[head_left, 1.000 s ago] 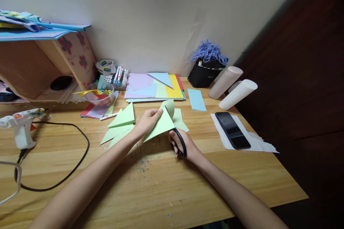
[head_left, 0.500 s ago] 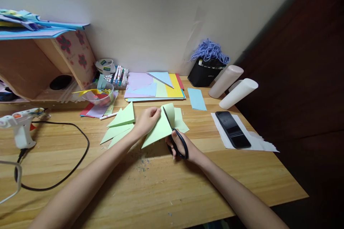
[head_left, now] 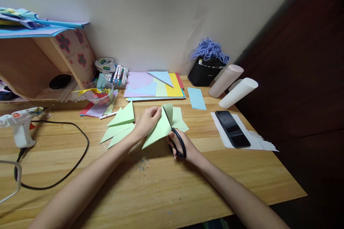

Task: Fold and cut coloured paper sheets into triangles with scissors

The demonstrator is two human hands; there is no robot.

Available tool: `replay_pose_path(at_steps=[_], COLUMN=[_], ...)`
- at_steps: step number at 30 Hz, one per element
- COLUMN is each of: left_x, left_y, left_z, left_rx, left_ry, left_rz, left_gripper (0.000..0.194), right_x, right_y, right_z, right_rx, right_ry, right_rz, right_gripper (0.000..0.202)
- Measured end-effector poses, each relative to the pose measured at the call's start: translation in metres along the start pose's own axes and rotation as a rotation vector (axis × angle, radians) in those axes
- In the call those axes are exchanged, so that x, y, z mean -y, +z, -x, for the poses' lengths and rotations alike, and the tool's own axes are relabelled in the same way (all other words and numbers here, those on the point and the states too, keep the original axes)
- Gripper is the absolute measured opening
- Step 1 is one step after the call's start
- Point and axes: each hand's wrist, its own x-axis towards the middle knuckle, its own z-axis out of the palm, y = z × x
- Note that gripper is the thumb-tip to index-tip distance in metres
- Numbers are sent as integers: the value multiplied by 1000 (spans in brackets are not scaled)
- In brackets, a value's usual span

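Note:
Between finger and thumb, my left hand [head_left: 147, 121] pinches a sheet of light green paper [head_left: 158, 131] just above the table. My right hand [head_left: 182, 145] is closed round the handles of black scissors [head_left: 180, 146], whose blades run up through the paper. On the right of the blades a strip of the sheet stands curled away. Left of my left hand lie several cut green paper triangles [head_left: 120, 116]. More green paper pieces [head_left: 179, 118] rest flat behind the scissors.
Stacked coloured paper [head_left: 174, 93] lies by the wall. A phone [head_left: 232, 128] on white paper and two pale cylinders [head_left: 238, 93] are to the right. A glue gun [head_left: 21, 123] with its black cable [head_left: 80, 128] occupies the left; a clear bowl [head_left: 98, 94] of scraps stands behind.
The scissors' blades have come closer together, and the strip on their right looks narrower and less curled. My left hand keeps its place on the paper.

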Motion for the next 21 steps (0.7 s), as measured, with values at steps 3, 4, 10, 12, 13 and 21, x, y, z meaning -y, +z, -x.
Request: replay_pose_path(at_steps=[3,4,10,12,13,21], left_x=[-1,-2,-2,-1,-1,0], left_y=[0,1,3,3,4,-8], left_z=[0,1,2,2,2,-3], left_rx=[7,15,74,76,77,31], left_ry=[-12,-15,-13,-13,-12,23], left_rz=[20,28,54,56,56,-78], left_gripper=[35,35,36,35,35,36], right_x=[0,1,3,1,0,1], right_y=[0,0,-2,-2,-1,-6], right_z=[0,0,0,0,0,-4], right_rx=[-1,7,6,-3,-9,-86], right_ry=[-12,-22,-40,-38,-35,24], right_rz=[8,8,27,4,-11,-95], right_gripper=[52,53,53,51,50,49])
